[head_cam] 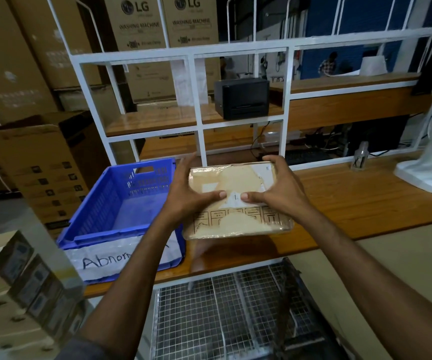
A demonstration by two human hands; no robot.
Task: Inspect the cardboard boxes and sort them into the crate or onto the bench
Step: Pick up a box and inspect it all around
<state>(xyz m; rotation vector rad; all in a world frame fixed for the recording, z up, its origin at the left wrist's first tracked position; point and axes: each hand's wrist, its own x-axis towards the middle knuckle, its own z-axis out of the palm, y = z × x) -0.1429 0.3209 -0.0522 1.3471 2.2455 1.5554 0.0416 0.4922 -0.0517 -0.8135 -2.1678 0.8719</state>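
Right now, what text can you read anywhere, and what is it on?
"LG", "WASHING MACHINE": left carton and right carton.
"Abnor", rest hidden by the left forearm: white label on the blue crate.
Print on the cardboard box gripped by left hand and right hand: too blurred to read.

Head camera looks down, close, over bench (352, 198).

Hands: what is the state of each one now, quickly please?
Left hand: holding the flat brown cardboard box at its left side.
Right hand: holding the same box at its right side.
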